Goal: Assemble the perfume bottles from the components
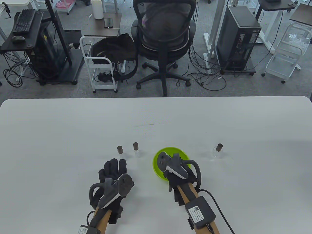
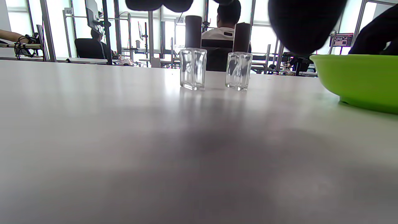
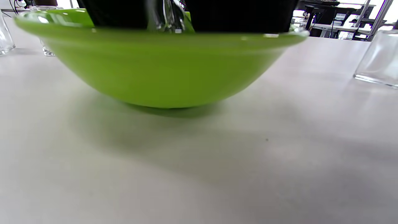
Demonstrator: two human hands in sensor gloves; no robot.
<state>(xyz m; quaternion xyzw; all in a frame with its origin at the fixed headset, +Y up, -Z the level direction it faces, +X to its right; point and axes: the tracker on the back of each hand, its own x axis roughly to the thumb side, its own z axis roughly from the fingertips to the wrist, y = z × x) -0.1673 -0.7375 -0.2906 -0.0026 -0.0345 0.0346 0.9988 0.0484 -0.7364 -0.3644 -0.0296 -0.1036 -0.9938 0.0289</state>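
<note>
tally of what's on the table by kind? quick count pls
Capped glass bottles: 3
Green bowl: 1
Gloved hands: 2, left hand, right hand over the bowl
Total: 6. Bowl contents are hidden, apart from a glimpse of glass in the right wrist view.

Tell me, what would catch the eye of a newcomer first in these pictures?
The bright green round plastic bowl near the table's front middle stands out first, with the gloved right hand reaching into it. Next come three small clear glass bottles with dark brown caps: two left of the bowl, ahead of the left hand, and one alone on the right.
</note>
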